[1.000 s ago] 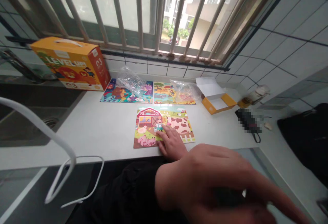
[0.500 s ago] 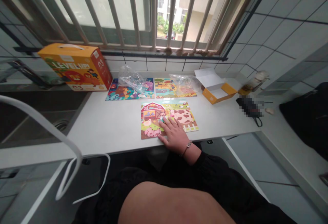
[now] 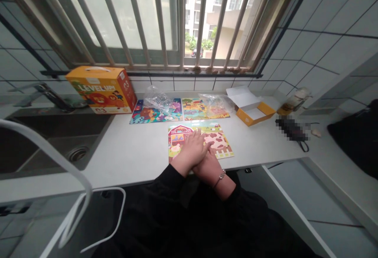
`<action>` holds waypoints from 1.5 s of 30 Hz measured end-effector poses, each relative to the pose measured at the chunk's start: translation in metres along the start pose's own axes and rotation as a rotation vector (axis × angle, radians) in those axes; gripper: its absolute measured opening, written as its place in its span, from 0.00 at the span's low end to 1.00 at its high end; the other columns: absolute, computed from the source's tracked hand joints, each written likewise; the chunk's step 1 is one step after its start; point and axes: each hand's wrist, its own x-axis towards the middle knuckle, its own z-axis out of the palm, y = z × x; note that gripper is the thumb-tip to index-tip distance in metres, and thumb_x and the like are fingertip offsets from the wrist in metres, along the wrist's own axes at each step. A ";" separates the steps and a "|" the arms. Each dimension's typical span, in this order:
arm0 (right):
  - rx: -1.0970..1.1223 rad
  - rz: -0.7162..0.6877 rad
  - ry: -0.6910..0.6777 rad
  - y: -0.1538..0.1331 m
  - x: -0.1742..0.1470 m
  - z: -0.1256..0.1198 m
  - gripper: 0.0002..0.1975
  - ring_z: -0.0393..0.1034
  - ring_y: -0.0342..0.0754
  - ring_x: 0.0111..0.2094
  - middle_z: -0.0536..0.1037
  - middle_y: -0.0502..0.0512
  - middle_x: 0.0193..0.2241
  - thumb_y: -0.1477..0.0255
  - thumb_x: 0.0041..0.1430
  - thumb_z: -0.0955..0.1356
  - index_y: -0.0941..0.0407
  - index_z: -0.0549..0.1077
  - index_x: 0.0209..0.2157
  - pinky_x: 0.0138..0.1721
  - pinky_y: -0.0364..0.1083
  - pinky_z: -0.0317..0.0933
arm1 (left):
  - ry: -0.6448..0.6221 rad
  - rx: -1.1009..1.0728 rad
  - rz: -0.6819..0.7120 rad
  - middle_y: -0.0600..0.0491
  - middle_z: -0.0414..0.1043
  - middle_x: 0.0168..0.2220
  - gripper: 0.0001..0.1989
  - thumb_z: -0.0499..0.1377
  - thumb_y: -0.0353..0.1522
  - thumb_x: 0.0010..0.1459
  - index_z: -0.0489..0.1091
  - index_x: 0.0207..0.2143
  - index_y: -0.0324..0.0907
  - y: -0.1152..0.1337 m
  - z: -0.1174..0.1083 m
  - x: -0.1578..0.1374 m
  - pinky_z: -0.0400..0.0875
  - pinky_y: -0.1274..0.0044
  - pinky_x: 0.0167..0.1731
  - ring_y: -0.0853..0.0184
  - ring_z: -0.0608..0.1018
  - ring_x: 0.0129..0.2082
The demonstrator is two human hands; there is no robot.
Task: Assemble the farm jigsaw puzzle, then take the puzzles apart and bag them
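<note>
A farm picture puzzle (image 3: 217,140) with a red barn and a spotted cow lies flat on the white counter in front of me. My left hand (image 3: 193,147) rests palm down over it, fingers stretched out, and overlaps my right hand (image 3: 209,167). The right hand, with a bracelet at the wrist, lies flat at the puzzle's lower middle; its fingers are mostly covered by the left. Behind are two more picture puzzles, a dark blue one (image 3: 144,116) and a yellow-green one (image 3: 191,108), each partly under crumpled clear plastic.
An orange carton (image 3: 102,92) stands at the back left beside the sink (image 3: 97,132). A small yellow box (image 3: 255,116) sits with its lid up at the back right, near a bottle (image 3: 297,98) and a blurred dark item (image 3: 291,129). A white curved tube (image 3: 59,151) crosses the left foreground.
My left hand has come in from below and now lies over my right hand on the farm puzzle. The view has shifted slightly, and the puzzles stay in place.
</note>
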 end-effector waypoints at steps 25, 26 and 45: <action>0.046 0.004 0.026 0.003 -0.004 0.006 0.32 0.52 0.63 0.78 0.62 0.59 0.77 0.51 0.79 0.60 0.51 0.66 0.74 0.76 0.68 0.41 | 0.309 0.114 -0.178 0.33 0.71 0.66 0.29 0.56 0.42 0.72 0.70 0.66 0.30 -0.061 0.014 0.042 0.62 0.61 0.70 0.47 0.71 0.68; 0.049 0.004 0.026 0.003 -0.004 0.006 0.32 0.52 0.64 0.78 0.62 0.59 0.77 0.51 0.79 0.60 0.51 0.67 0.74 0.76 0.68 0.41 | 0.310 0.113 -0.178 0.33 0.71 0.66 0.28 0.56 0.42 0.72 0.70 0.66 0.31 -0.061 0.014 0.042 0.62 0.60 0.70 0.46 0.71 0.68; 0.037 0.105 -0.011 0.030 -0.012 0.000 0.34 0.51 0.61 0.78 0.59 0.59 0.78 0.55 0.78 0.61 0.55 0.61 0.77 0.77 0.64 0.44 | 0.242 0.095 -0.185 0.44 0.63 0.75 0.31 0.49 0.45 0.75 0.64 0.74 0.42 -0.068 0.015 0.032 0.54 0.52 0.75 0.48 0.64 0.75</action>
